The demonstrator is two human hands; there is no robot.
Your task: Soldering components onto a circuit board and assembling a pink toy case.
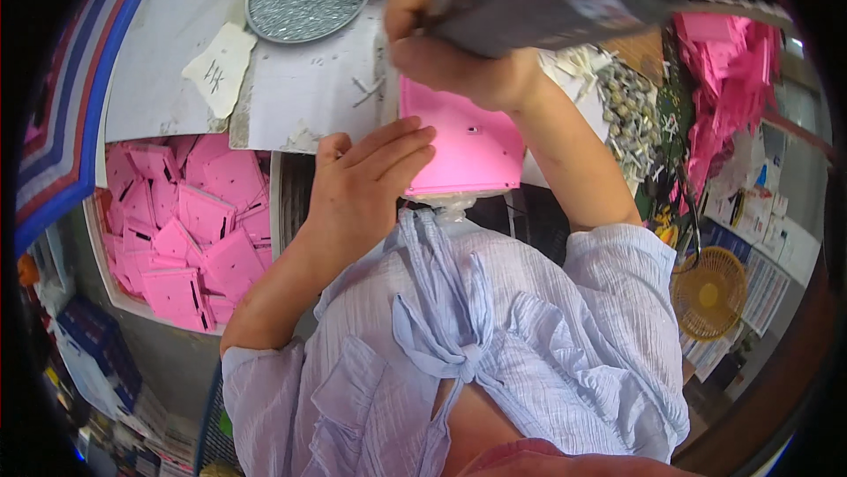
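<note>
A flat pink panel [476, 146], with a small dark-edged slot and tiny holes, lies at the table edge close to my body. The fingers of my left hand [366, 177] are stretched out flat over the panel's left side; that hand is open and grips nothing. Above the panel's far part, my right hand [468, 71] is closed around a dark grey power tool [547, 0]. The tool is blurred and runs out past the upper edge, so its exact kind and tip do not show.
A bin at the left holds many pink pieces [207, 221]. Beyond my left hand are a round tray of small metal parts [307, 31] and a torn paper [221, 67]. At the right lie small metallic pieces [628, 111], pink strips [719, 62] and a yellow basket [708, 292].
</note>
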